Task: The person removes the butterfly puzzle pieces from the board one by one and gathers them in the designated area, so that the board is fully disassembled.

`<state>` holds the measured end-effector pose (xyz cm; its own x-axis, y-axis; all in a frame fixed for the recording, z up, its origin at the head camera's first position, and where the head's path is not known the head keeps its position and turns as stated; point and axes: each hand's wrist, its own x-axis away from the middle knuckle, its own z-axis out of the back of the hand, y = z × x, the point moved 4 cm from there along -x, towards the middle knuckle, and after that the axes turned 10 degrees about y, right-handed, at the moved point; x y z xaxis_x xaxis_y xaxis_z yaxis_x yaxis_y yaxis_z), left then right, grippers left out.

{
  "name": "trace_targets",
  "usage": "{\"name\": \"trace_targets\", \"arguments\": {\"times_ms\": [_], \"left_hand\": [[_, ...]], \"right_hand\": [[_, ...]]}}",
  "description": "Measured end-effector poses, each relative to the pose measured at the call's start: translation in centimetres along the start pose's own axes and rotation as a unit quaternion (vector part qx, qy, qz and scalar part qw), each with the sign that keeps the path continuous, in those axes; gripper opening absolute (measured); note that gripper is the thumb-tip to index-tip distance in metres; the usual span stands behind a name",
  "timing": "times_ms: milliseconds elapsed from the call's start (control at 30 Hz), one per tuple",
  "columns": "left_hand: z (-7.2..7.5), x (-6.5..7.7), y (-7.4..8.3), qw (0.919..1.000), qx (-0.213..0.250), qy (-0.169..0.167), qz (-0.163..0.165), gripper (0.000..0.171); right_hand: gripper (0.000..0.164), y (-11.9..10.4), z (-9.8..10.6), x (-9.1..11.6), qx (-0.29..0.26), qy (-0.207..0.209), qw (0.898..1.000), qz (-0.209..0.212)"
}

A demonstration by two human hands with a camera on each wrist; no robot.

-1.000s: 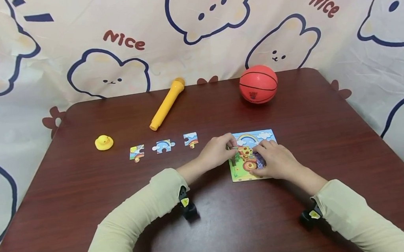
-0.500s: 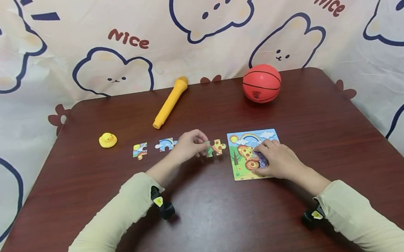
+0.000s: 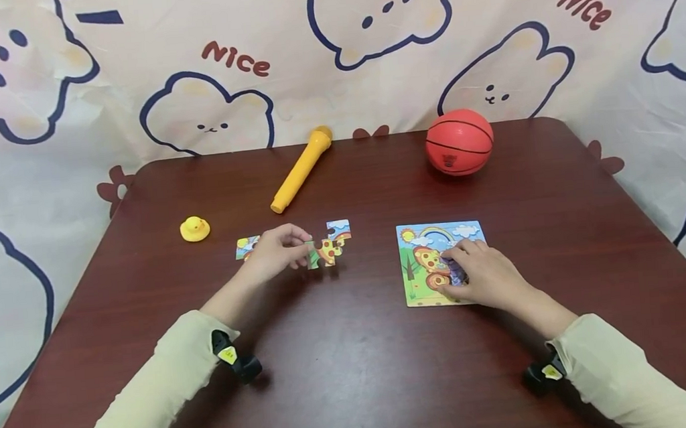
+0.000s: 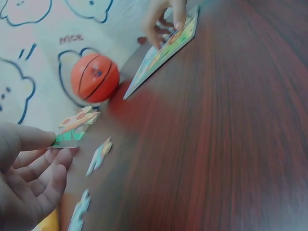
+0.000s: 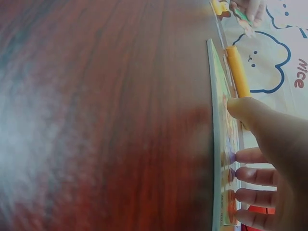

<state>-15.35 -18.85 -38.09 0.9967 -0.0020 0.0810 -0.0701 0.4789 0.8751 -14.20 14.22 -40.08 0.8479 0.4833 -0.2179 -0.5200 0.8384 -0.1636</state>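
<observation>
My left hand point(image 3: 273, 250) pinches a jigsaw piece point(image 3: 324, 252) between thumb and fingers. The piece is green with red-spotted orange, and in the left wrist view it stands above the table. Beneath and around that hand lie loose jigsaw pieces: a sky-blue one point(image 3: 339, 228) and a sun one point(image 3: 245, 247) partly covered by the hand. Another blue piece point(image 4: 79, 211) shows only in the left wrist view. At right, my right hand point(image 3: 487, 273) rests with its fingertips on the picture puzzle board point(image 3: 419, 297), covering its right part. Its fingers look extended in the right wrist view.
Behind the pieces lies a yellow toy microphone point(image 3: 302, 170). A red toy basketball point(image 3: 460, 143) stands near the back edge, and a yellow rubber duck point(image 3: 195, 229) sits at the left. A patterned cloth point(image 3: 308, 82) hangs behind the brown table point(image 3: 345, 388).
My left hand has lifted the spotted jigsaw piece off the board and carried it left, over the loose pieces. The right hand stays on the board. The head view has shifted slightly.
</observation>
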Motion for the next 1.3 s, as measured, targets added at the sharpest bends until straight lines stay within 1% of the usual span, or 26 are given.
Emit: {"name": "trace_targets", "arguments": {"times_ms": [167, 333, 500, 667, 800, 900, 1000, 1100, 1167, 1300], "left_hand": [[2.4, 1.0, -1.3, 0.9997, -0.007, 0.016, 0.018, 0.024], [4.7, 2.0, -3.1, 0.9985, -0.007, 0.034, 0.043, 0.028], [6.2, 3.0, -4.7, 0.9975, -0.003, 0.041, 0.058, 0.032], [7.2, 3.7, -5.8, 0.9968, -0.016, 0.043, 0.066, 0.032], [7.7, 3.9, -6.4, 0.9947, -0.056, 0.055, 0.066, 0.03], [8.1, 4.1, -6.7, 0.9906, -0.101, 0.067, 0.063, 0.027], [8.3, 4.2, -6.7, 0.9817, -0.16, 0.081, 0.063, 0.027], [8.1, 4.3, -6.4, 0.9717, -0.209, 0.089, 0.063, 0.029], [7.8, 4.3, -6.3, 0.9666, -0.231, 0.093, 0.062, 0.03], [7.6, 4.4, -6.1, 0.9619, -0.247, 0.102, 0.059, 0.025]], "right_hand": [[0.052, 0.2, 0.1, -0.1, -0.017, -0.004, 1.0, -0.001], [0.042, 0.4, 0.4, 0.0, -0.043, 0.002, 0.999, -0.008], [0.033, 0.8, 1.0, 0.3, -0.069, 0.031, 0.997, -0.01], [0.028, 1.3, 1.6, 0.5, -0.081, 0.05, 0.995, -0.018], [0.026, 1.6, 1.8, 0.6, -0.088, 0.057, 0.994, -0.03], [0.024, 1.7, 1.8, 0.6, -0.091, 0.056, 0.993, -0.041], [0.023, 1.8, 1.7, 0.8, -0.089, 0.055, 0.993, -0.046], [0.023, 2.0, 1.7, 0.9, -0.082, 0.054, 0.994, -0.052], [0.022, 2.0, 1.7, 1.0, -0.078, 0.05, 0.994, -0.055], [0.021, 2.1, 1.6, 1.1, -0.077, 0.048, 0.995, -0.048]]}}
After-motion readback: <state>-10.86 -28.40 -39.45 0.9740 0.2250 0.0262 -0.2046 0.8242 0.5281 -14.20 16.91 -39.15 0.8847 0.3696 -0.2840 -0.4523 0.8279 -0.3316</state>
